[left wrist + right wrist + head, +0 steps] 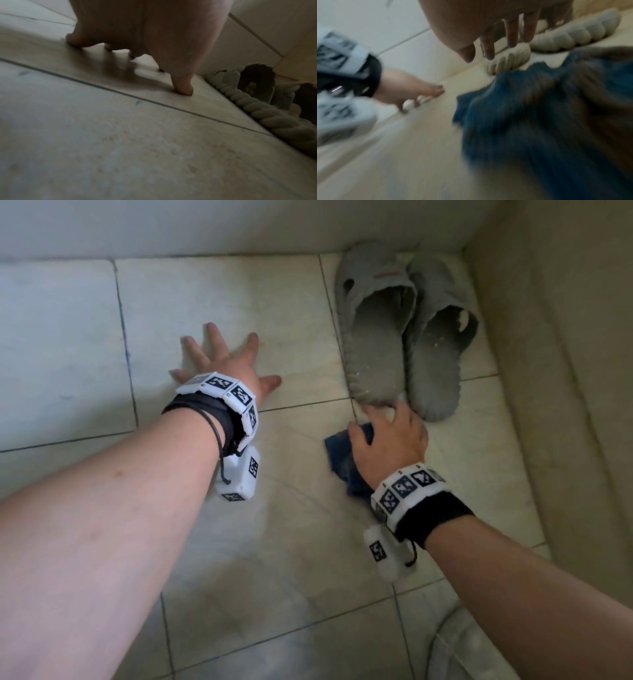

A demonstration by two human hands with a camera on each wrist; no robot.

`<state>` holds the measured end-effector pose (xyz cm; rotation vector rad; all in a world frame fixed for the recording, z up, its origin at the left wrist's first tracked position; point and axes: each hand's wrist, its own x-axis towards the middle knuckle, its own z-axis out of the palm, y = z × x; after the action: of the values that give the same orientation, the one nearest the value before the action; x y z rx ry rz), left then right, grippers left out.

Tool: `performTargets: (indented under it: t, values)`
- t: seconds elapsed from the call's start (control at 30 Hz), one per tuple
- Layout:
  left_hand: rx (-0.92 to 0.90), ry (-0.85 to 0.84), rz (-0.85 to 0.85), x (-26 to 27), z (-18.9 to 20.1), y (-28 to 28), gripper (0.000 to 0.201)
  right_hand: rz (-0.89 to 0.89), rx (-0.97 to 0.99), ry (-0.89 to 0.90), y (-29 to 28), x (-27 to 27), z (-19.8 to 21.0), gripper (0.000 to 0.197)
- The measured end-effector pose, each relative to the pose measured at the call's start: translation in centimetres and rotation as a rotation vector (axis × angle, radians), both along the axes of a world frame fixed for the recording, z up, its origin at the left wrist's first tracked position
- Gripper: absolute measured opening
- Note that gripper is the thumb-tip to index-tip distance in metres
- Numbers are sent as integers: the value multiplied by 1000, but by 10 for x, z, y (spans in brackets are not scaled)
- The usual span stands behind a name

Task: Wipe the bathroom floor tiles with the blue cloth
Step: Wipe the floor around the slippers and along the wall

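From the head view, the left hand [227,364] lay flat, fingers spread, on the floor tiles [291,542]; the right hand [388,440] pressed the blue cloth [342,460] down with its fingers straight, near the far right corner, beside grey slippers [404,337].

Left wrist view: fingertips [183,90] bore on tile.

Right wrist view: the cloth was blurred. Wiping seemed underway; next, probably clearing the slippers.

Soft daylight on head view; both wrist views dim, motion-blurred.
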<state>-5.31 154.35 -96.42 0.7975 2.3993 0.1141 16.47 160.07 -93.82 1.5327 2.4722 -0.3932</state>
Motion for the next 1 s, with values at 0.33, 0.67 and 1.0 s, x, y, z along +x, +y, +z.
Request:
performTargets:
  t: [0.33,0.67,1.0]
  values:
    - [-56,-28,42,6,8,7,86,-552,-120,757,97,-59,10,88]
    - [-83,-3,53,8,3,12,84,-709,-220,873,130,-93,16,91]
    - [-114,-19,56,8,3,15,84,-628,-263,562,152,-114,16,68]
